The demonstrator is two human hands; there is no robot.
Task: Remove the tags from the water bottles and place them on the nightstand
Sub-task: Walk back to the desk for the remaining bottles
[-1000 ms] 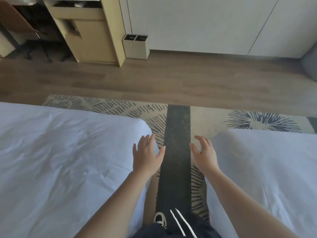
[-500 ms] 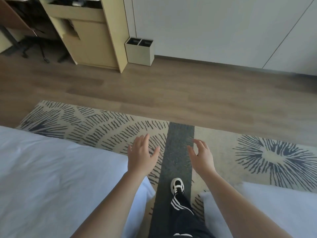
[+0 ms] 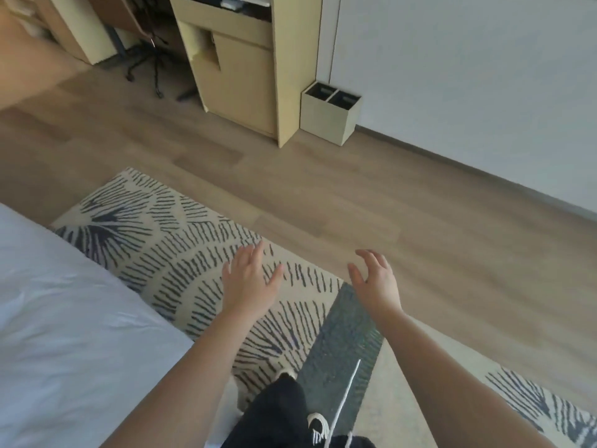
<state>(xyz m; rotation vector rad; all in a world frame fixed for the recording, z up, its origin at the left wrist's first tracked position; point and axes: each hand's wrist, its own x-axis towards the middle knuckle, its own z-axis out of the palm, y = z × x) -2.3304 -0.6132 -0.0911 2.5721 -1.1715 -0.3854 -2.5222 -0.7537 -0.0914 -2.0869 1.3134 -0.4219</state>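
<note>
Walking over the rug [image 3: 181, 253], the person is holding both hands out in front, and neither is carrying anything. The left hand [image 3: 248, 286] is spreading its fingers [image 3: 255, 253] nearly straight, palm down. The right hand [image 3: 376, 286] is letting its fingers [image 3: 371, 257] hang loosely curled around nothing.

No water bottles, tags or nightstand are showing anywhere, so which way they lie from the fingers cannot be told, nor how a bottle's long axis is standing. That is the relation the coming move is turning on, and it is lying outside the view.

What is showing ahead is a wood floor, with a pale cabinet [image 3: 245, 76] up and to the left and a small twin-slot bin [image 3: 329, 118] standing just beside it against the wall. A bed [image 3: 64, 334] is lying along the person's left side, close to the left forearm. A dark trouser leg and a shoe [image 3: 318, 428] are stepping onto the rug's dark stripe [image 3: 345, 344].

Judging by this, the task is sitting at its searching stage: nothing is gripped and no tag is off. With the two hands level and about equally far forward, neither is looking nearer to any target.
</note>
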